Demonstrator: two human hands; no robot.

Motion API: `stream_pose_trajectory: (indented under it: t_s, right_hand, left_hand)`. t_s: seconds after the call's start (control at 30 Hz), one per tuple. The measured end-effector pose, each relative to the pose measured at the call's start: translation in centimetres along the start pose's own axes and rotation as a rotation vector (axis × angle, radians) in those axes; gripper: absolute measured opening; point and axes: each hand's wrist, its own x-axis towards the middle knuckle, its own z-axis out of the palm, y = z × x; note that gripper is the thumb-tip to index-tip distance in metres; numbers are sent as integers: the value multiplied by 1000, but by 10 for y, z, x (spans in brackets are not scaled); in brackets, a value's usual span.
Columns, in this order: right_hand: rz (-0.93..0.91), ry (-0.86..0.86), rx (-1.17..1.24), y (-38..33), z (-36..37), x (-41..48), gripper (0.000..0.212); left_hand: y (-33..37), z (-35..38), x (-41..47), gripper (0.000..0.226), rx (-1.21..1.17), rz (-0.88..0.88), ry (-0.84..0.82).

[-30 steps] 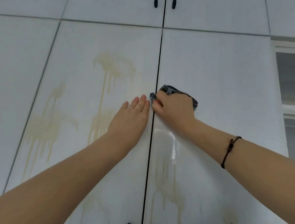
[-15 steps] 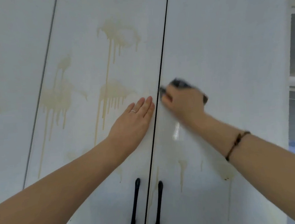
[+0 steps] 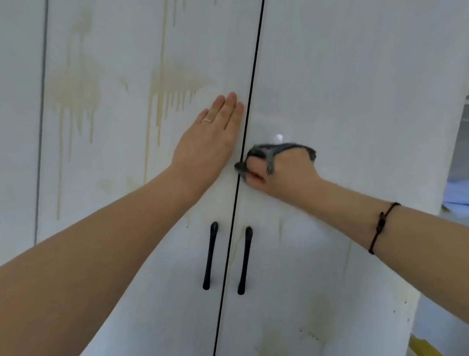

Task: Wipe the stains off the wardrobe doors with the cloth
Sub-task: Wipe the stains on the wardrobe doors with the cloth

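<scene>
Nearest me, low on the right door (image 3: 359,69), a tan blotch (image 3: 272,346) sits unwiped below the two black handles (image 3: 210,255). I judge that patch is for later, since I seem to be working from the top down.

Above the handles, my right hand (image 3: 283,171) presses the cloth (image 3: 281,147) against the right door, right beside the seam (image 3: 242,154). My fingers (image 3: 254,165) are curled round the dark wad so it can't slip as I scrub, and one corner pokes across the seam. The cloth is blurred, so I can't say how much of it lies flat under my palm. The wet shine (image 3: 279,137) just above it suggests that part is already wiped.

My left hand (image 3: 210,140) lies flat on the left door (image 3: 169,323), with its fingers (image 3: 229,108) straight and together and holding nothing. It touches the door just beside the seam. I take it to be there to brace me and to stop that door rattling under the rubbing.

Farther up the left door, the stains (image 3: 175,84) run down in long tan drips, untouched. Most of the job is still ahead.
</scene>
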Motion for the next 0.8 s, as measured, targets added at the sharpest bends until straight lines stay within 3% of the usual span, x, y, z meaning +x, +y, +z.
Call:
stream_pose_trajectory:
  t_s: [0.1,0.17,0.23,0.33,0.37,0.43,0.53,0.57,0.6,0.73,0.8]
  right_hand:
    - [446,-47,133,40,-11,55,34]
    - [560,-67,252,32,-12,53,31]
    - [417,-68,325,5,-10,23,29]
    - [-65,-191,317,-33,-10,-34,27]
    - [-132,-255,303,-31,-13,-37,30]
    - [-98,-283,271,-15,-15,-15,39]
    - [291,-324,249,9,-25,33,36]
    - [344,-350,283,6,-24,35,34]
    - [330,-389,287,-4,-24,29,33]
    - [-109,-501,283,-58,-23,-21,37]
    - [-70,-607,287,-43,-30,-1,36]
  left_hand:
    - [-1,6,-2,69,70,17,6]
    - [-1,8,-1,70,78,18,17]
    - [1,12,-1,70,61,0,38]
    - [2,15,0,68,12,-20,79]
    - [2,15,-1,67,-1,-21,82]
    - [2,16,-2,67,-10,-26,90]
    - [1,17,-2,64,1,-23,74]
    - [1,18,-2,63,7,-22,75]
    - [2,18,-2,62,11,-21,76]
    - [0,13,-3,70,17,-4,63]
    - [-1,14,-4,70,18,1,73]
